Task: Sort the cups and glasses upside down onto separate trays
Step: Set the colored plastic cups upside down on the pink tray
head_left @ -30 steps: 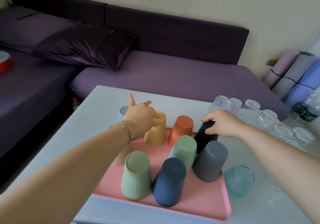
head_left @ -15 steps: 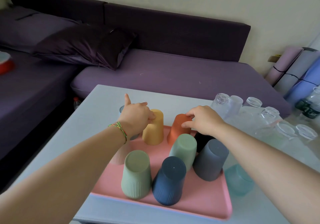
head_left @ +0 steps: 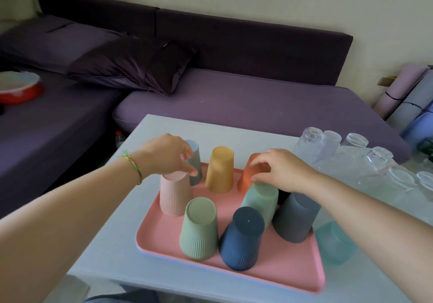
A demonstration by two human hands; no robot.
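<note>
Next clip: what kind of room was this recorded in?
Most likely a home living room: a purple corner sofa with a dark cushion stands behind the white table, and rolled mats lean by the wall.

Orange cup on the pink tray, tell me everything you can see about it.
The orange cup is a matte, plastic-looking tumbler in a terracotta shade. It stands upside down in the far row of the pink tray, to the right of the yellow cup and apart from it. The right hand grips its upturned base, fingers curled over it and hiding the top. A mint-green cup in front covers its lower right part.
</note>
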